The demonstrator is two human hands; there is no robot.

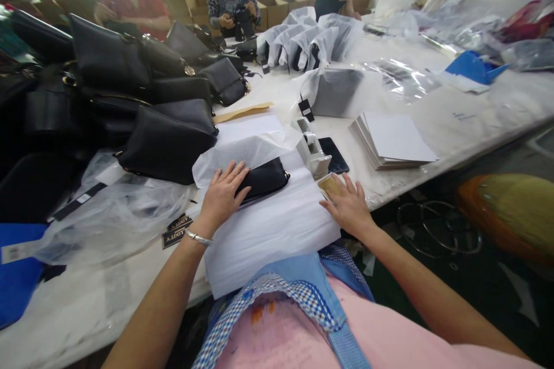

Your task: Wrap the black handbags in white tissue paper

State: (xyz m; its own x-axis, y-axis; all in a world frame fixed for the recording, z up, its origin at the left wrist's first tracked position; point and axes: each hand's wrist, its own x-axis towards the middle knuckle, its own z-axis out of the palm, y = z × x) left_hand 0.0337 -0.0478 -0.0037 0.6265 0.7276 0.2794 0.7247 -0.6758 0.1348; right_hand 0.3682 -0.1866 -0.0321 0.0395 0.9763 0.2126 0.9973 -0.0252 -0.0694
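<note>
Partly, white tissue [242, 151] covers the black bag [265, 180].

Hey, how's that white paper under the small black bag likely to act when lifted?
The white paper will probably be floppy, as it looks thin and wrinkled. That thinness suggests it's light for its size. The black bag lies on it, so pulling one edge might make the bag slide.
</note>
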